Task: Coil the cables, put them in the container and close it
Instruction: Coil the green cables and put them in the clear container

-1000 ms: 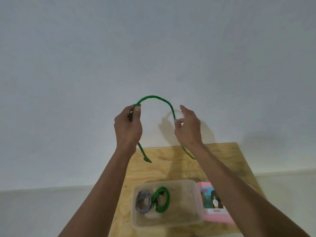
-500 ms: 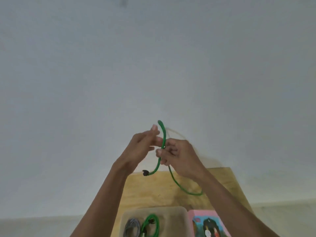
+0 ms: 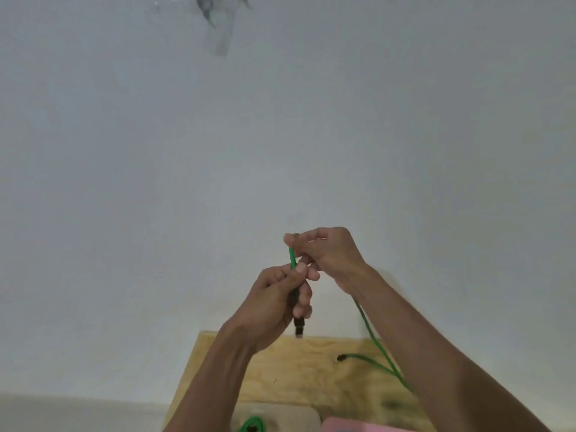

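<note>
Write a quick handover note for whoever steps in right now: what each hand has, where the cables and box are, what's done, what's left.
Left hand: closed on the green cable near its plug, which hangs below.
Right hand: pinching the same cable higher up; the rest trails to the wooden table.
Container: open at the bottom edge, one green coil visible inside.
Pink lid: beside it.
Left: finish coiling, put the cable in, close the container.

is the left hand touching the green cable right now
Touching. The head view shows the left hand closed around the green cable, thumb pressed on it, its dark plug sticking out below the fingers.
</note>
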The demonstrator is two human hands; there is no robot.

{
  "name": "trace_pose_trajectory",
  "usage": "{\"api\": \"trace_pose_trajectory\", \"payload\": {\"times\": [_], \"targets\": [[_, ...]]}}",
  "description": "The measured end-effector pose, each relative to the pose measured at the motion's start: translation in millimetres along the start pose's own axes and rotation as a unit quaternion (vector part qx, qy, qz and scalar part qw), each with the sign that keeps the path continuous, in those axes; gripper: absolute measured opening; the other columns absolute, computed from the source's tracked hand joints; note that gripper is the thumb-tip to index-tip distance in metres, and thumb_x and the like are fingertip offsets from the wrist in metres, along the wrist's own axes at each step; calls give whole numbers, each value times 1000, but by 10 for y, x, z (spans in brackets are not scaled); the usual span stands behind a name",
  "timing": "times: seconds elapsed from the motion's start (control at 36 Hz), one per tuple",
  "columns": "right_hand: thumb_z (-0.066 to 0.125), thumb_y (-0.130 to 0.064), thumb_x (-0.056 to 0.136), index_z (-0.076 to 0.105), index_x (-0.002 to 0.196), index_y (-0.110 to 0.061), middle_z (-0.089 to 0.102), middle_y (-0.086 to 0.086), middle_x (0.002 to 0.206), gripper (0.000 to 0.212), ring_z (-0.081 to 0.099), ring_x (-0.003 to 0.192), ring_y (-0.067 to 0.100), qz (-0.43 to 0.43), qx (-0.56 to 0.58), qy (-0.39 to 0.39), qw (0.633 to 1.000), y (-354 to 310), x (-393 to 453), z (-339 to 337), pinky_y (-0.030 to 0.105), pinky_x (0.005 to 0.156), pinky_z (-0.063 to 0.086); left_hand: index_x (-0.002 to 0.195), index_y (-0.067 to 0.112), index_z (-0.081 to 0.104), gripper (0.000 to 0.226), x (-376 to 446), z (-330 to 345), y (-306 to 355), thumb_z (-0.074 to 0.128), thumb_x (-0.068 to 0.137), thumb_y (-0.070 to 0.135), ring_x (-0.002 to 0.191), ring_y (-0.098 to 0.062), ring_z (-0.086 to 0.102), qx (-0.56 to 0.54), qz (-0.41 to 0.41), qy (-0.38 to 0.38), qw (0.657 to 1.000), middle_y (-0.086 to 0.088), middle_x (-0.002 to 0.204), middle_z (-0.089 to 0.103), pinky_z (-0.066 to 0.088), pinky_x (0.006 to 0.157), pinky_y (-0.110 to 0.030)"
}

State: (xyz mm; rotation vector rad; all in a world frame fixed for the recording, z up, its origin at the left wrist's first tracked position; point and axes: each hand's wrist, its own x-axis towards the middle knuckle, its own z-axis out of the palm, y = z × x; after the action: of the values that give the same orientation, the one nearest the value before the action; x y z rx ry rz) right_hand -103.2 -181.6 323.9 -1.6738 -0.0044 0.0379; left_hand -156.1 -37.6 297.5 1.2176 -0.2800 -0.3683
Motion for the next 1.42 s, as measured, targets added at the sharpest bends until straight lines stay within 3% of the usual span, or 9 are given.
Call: {"api": "trace_pose_trajectory", "payload": {"times": [0.17, 0.31, 0.39, 0.56, 0.72, 0.89, 1.03, 1.19, 1.42], "targets": [[61, -43, 87, 58, 129, -20, 64, 4, 102, 48, 68, 90, 11, -168, -110, -59, 978, 111, -11, 35, 23, 76, 55, 94, 1, 61, 28, 73, 166, 218, 45, 104, 22, 39, -7, 32, -130, 20, 1, 991, 2, 50, 37, 37, 46, -22], [50, 3, 96, 65, 55, -8, 59, -5, 42, 45, 60, 44, 2, -202, -153, -111, 961, 235, -108, 220, 11, 49, 45, 112, -3, 57, 23, 171, 238, 438, 44, 105, 15, 47, -10, 38, -146, 72, 28, 986, -1, 58, 40, 43, 52, -25], [49, 1, 98, 53, 63, -16, 55, -18, 46, 39, 49, 49, -2, -139, -206, -61, 967, 266, -123, 280, 16, 55, 37, 116, -1, 59, 24, 263, 237, 577, 45, 105, 15, 52, -14, 45, -125, 103, 64, 985, -4, 63, 50, 45, 62, -31], [52, -38, 101, 63, 83, -23, 47, -8, 55, 26, 39, 50, 13, -114, -57, -25, 991, 331, -221, 372, 25, 50, 36, 104, 6, 61, 26, 452, 49, 787, 40, 108, 20, 65, -20, 62, -5, 131, 113, 985, -7, 74, 66, 53, 73, -33], [59, -32, 98, 72, 102, -23, 63, -6, 65, 16, 52, 47, 5, -129, -122, -29, 984, 235, -275, 310, 15, 48, 40, 106, 7, 61, 27, 585, -140, 722, 41, 108, 24, 77, -23, 72, 106, 168, 123, 972, -6, 80, 73, 50, 90, -49], [62, -28, 93, 75, 101, -25, 70, -7, 73, 16, 56, 53, 2, -185, -242, 11, 952, 141, -253, 132, 18, 56, 45, 106, 4, 62, 23, 639, -216, 598, 41, 108, 15, 77, -29, 74, 285, 204, 137, 927, -14, 82, 74, 49, 61, -20], [67, -21, 89, 72, 95, -31, 74, -18, 86, 12, 66, 75, -5, -244, -262, -1, 934, -179, -158, -142, 18, 70, 51, 96, -2, 61, 39, 588, -333, 446, 40, 108, 30, 62, -27, 67, 380, 127, 70, 914, -13, 70, 70, 48, 60, -33], [84, -16, 77, 76, 87, -17, 75, -6, 81, 13, 70, 78, 10, -254, -166, -41, 952, -470, 64, -324, 29, 75, 58, 84, 5, 61, 64, 366, -107, 462, 23, 107, 51, 49, -22, 44, 139, 5, -15, 990, -10, 54, 45, 45, 61, -36], [67, -17, 90, 76, 92, -7, 74, 3, 77, 14, 65, 71, 22, -200, 37, -82, 976, -256, 128, -292, 32, 64, 52, 82, 11, 56, 30, 284, 109, 596, 45, 103, 29, 51, -18, 47, -38, 27, -141, 989, -5, 61, 50, 50, 65, -34]]}}
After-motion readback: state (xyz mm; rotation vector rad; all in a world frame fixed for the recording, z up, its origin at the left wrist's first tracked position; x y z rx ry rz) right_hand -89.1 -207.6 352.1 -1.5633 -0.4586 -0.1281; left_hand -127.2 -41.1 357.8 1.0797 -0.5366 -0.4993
